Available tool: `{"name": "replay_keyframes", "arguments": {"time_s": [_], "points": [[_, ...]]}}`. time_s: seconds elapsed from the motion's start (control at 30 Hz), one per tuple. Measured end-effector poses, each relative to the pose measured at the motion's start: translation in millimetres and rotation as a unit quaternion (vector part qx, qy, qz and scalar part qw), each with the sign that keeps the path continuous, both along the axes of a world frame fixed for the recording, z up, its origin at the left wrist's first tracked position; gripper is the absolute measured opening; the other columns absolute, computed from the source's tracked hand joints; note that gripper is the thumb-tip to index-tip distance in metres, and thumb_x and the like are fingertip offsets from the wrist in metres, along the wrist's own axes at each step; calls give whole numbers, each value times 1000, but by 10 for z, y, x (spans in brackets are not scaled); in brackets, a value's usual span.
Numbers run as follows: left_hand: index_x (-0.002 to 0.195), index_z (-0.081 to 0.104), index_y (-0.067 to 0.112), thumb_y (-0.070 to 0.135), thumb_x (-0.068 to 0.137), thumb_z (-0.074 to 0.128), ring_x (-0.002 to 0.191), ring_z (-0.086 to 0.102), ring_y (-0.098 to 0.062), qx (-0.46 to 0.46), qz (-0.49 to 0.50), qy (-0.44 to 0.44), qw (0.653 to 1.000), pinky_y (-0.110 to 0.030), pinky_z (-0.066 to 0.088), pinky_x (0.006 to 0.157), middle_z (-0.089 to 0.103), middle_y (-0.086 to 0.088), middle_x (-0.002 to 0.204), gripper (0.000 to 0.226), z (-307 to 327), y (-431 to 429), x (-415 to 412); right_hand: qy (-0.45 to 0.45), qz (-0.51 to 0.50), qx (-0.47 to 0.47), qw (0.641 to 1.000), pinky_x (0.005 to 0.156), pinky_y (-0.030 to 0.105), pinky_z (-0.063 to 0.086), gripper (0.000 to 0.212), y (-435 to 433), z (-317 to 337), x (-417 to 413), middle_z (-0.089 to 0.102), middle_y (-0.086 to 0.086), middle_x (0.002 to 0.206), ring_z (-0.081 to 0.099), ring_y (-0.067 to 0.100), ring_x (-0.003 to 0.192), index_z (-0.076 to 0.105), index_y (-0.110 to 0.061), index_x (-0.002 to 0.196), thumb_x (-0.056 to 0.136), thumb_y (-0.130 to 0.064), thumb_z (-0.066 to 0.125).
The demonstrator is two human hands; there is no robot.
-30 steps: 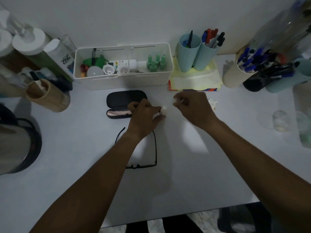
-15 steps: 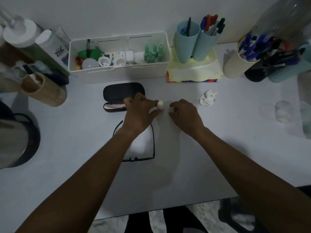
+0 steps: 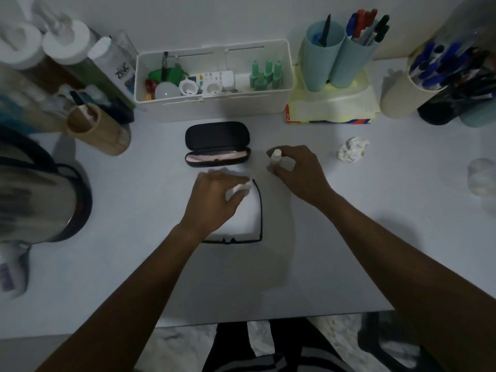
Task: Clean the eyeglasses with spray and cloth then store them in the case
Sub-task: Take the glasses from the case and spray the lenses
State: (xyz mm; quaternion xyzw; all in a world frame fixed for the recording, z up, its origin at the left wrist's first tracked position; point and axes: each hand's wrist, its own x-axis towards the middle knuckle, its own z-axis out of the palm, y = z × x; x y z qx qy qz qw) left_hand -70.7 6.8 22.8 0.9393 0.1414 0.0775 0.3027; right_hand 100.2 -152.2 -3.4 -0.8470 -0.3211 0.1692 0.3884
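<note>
White cloth is bunched in the left hand, fingers curled tight around it, resting over the glasses that lie open on the desk. To the right, the right hand pinches the small spray bottle upright between thumb and fingertips, just beside the open black case at the far side. Judging by this, the spraying step is in hand; next the bottle needs aiming at the lenses, which the left forearm partly hides. A crumpled tissue sits well apart on the right, no obstacle.
</note>
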Motion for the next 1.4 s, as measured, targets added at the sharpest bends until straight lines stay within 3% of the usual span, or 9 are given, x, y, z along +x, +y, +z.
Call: {"name": "replay_keyframes", "arguments": {"time_s": [0.13,0.3,0.6,0.7,0.8,1.07,1.13,1.2,1.4], "points": [[98,81,26,38,77,80,95,70,-9,-35,-36,115,992,-29,54,89,77,8,104,24,124,36,-517,-19,-16,3,1000,87,36,46,33,20,-5,-120,73,-3,104,54,14,99,72,-26,117,87,-38,74],[81,79,29,49,77,72,78,66,-12,11,-92,142,986,-33,51,78,76,11,85,22,146,86,-763,-2,-33,34,999,76,14,35,32,-66,21,-418,70,-7,103,49,7,96,73,-22,118,88,-34,74],[83,82,26,39,82,70,77,71,-10,9,-138,80,987,-37,54,72,78,12,86,17,-47,36,-758,42,-104,14,994,85,28,49,31,-266,107,-897,72,-8,106,63,13,102,72,-26,116,87,-37,72],[87,82,25,39,82,69,76,72,-10,4,-122,65,990,-36,56,72,79,9,88,20,-68,12,-773,52,-129,23,990,82,20,50,26,-335,166,-1054,75,-7,98,69,10,96,73,-22,112,88,-33,72],[88,82,26,40,84,66,77,73,-10,2,-109,48,993,-37,57,74,79,8,89,22,-13,-7,-784,47,-148,26,988,80,28,56,23,-389,276,-1239,75,-4,86,71,11,83,73,-18,109,89,-29,72],[87,82,21,35,80,77,74,72,-5,-204,25,37,978,-29,58,79,78,6,81,17,523,45,-890,118,-206,134,962,60,35,59,22,-439,814,-1685,67,7,84,69,15,65,66,-16,104,98,-36,62],[86,82,20,30,79,80,79,74,-13,-295,65,46,952,-31,57,76,79,1,79,12,763,94,-912,138,-207,166,954,55,33,55,23,-414,1027,-1782,63,18,86,64,15,60,63,-14,101,100,-36,58],[88,82,15,25,80,79,85,75,-20,-385,80,53,918,-31,55,77,79,-5,86,13,1013,140,-946,147,-203,182,951,51,29,49,24,-368,1252,-1864,61,12,81,59,14,56,62,-12,103,102,-35,55],[94,78,7,18,87,71,66,71,-6,-528,111,49,841,-16,51,58,77,-1,79,15,1793,120,-963,204,-157,243,935,50,28,41,27,-199,1887,-1933,57,4,76,49,16,56,63,-9,115,105,-27,46]]}}
